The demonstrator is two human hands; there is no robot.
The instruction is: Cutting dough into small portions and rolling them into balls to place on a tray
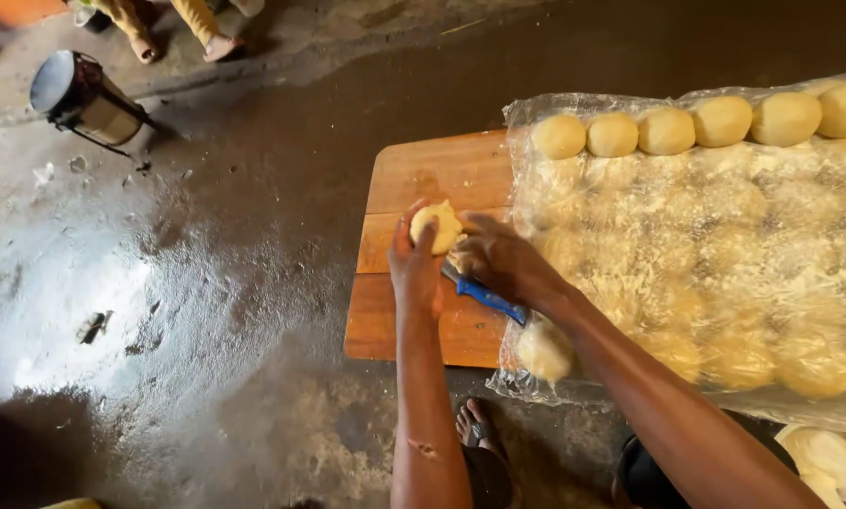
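Looking down through the head camera, I see my left hand (415,267) curled around a small round ball of pale yellow dough (438,226), the fingers closed on its lower side so the ball sits at the fingertips. My right hand (503,259) lies just beside it at about 3 o'clock, fingers bent and touching the dough ball from the right; I cannot tell how firmly it presses. Under the right wrist there is a knife with a blue plastic handle (487,299), resting on the board and pointing toward 4 o'clock. Both hands are above a rectangular brown wooden board (423,174) that lies on the dark wet concrete floor (206,311).

At 3 o'clock from the board, a clear plastic sheet (715,264) covers many round dough balls, and one row of uncovered dough balls (696,123) sits along its far edge at about 1 o'clock. One more lump of dough (543,349) lies under the sheet's near corner. At 10 o'clock, well apart, a metal cylindrical container (79,94) lies tilted on the floor. Another person's feet (173,33) show at 11 o'clock.
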